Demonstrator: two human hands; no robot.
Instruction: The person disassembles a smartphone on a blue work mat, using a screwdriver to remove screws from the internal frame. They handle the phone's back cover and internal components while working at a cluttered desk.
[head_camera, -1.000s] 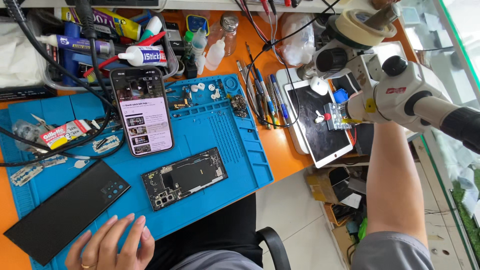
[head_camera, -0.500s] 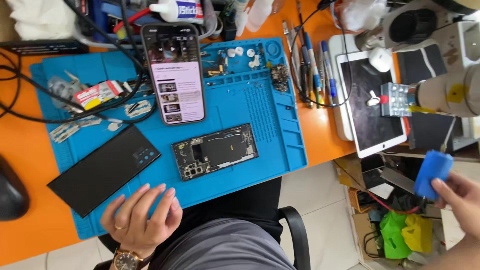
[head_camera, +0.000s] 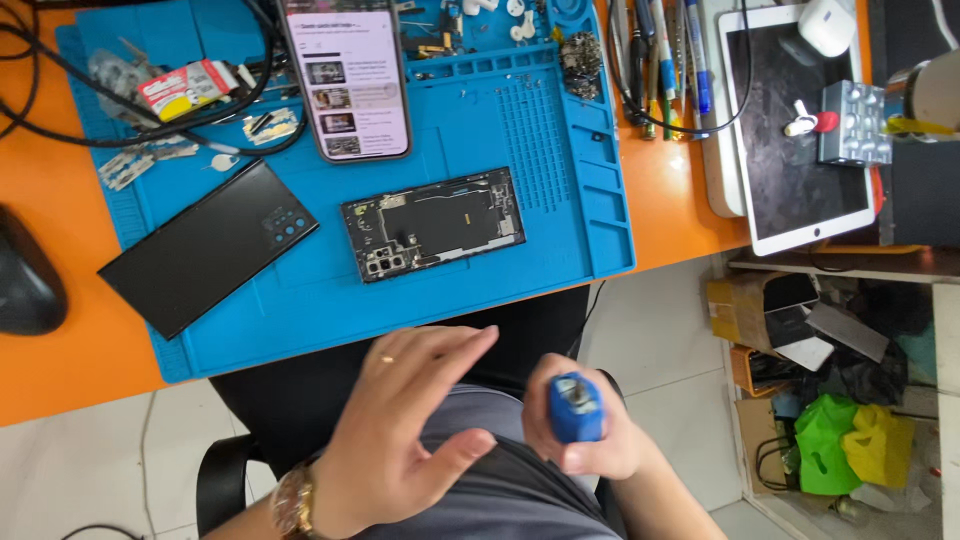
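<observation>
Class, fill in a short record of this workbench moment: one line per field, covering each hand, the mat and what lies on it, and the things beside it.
Right hand: grips a small blue tool over the lap
Left hand: open, fingers spread, holding nothing
Mat: blue, on an orange table
On mat: opened phone, black back cover, lit phone
Right of mat: white tablet, pens

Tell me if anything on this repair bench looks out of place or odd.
The opened phone lies askew on the blue mat, its insides bare, and its black back cover lies apart to the left, also at an angle. Loose small parts sit scattered along the mat's top edge. Nothing looks spilled or broken.
</observation>
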